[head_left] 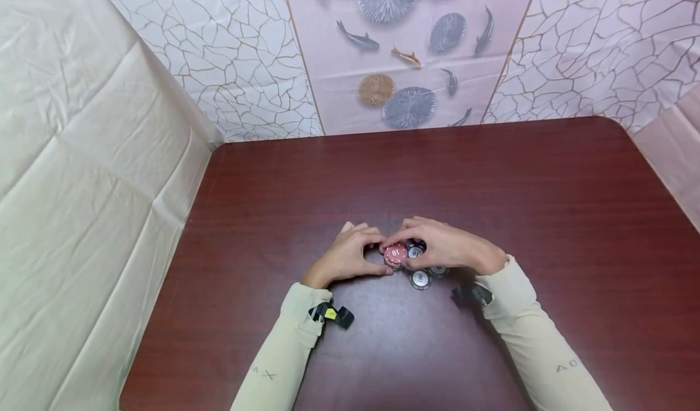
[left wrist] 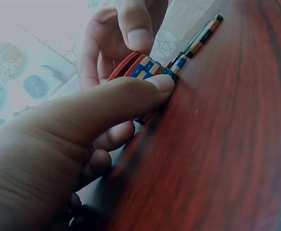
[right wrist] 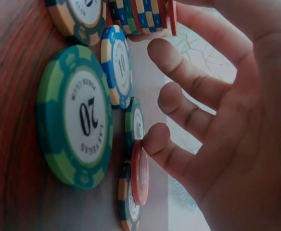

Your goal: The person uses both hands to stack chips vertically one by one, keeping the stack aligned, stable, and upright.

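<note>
A short stack of poker chips (left wrist: pixel 147 67) stands on the table, mixed in colour, with a red poker chip (head_left: pixel 395 254) on top. My left hand (head_left: pixel 350 254) holds the stack low down, thumb on the near side; its other fingers are partly hidden behind. From above, my right hand (head_left: pixel 445 245) pinches the red chip between thumb and fingers. In the left wrist view that chip sits slightly tilted on the stack. Below my right hand's loose fingers lie a green 20 chip (right wrist: pixel 75 118), a blue 10 chip (right wrist: pixel 116 67) and another red chip (right wrist: pixel 140 173).
More loose chips lie right of the stack, among them a dark-edged chip (head_left: pixel 420 279) nearest me and a black-and-tan chip (right wrist: pixel 78 21). The dark red wooden table (head_left: pixel 262 192) extends around them. Patterned cloth (head_left: pixel 240 52) hangs behind its far edge.
</note>
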### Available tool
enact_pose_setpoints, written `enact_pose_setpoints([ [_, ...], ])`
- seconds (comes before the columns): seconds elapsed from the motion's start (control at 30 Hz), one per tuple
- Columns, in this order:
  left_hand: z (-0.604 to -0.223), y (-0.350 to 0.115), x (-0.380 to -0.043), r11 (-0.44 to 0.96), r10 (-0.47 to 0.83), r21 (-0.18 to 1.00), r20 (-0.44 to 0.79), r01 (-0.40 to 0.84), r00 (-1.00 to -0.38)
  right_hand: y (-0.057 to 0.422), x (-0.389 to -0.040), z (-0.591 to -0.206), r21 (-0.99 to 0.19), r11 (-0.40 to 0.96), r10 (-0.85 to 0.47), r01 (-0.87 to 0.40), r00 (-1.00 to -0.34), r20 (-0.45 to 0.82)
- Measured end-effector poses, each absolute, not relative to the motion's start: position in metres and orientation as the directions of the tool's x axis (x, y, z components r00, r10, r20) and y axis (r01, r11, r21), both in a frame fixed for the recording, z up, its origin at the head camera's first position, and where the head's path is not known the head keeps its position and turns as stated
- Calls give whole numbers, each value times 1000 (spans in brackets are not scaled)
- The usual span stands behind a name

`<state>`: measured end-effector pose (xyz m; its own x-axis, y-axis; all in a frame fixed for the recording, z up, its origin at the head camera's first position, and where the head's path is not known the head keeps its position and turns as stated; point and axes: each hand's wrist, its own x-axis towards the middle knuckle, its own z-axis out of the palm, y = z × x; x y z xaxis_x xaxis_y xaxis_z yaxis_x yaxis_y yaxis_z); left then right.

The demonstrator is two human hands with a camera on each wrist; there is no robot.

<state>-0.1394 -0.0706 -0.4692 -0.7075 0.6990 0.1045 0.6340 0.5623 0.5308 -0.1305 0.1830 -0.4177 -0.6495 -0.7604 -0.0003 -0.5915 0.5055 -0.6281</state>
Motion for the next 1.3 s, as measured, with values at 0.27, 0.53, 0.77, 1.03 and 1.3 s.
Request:
enact_pose_setpoints([
  [0.27,-469,-71,-140,555,703,537,107,635,-703,181,-129,-418,-619,527,-751,-583,-660,-18],
  [0.53,-467,-70,-141,551,707,538,106,638,-699,181,-130,-418,-605,548,-743,-578,-668,-34],
  [0.77,-467,-71,-140,560,699,540,98,628,-708,181,-132,-416,-629,525,-741,-574,-671,-6],
  [1.03,-469,-72,-137,548,696,558,111,624,-710,192,-134,-409,-615,547,-686,-568,-725,60],
  [1.3,-469,-71,-137,543,691,565,120,621,-713,210,-138,-403,-648,612,-568,-452,-822,37],
])
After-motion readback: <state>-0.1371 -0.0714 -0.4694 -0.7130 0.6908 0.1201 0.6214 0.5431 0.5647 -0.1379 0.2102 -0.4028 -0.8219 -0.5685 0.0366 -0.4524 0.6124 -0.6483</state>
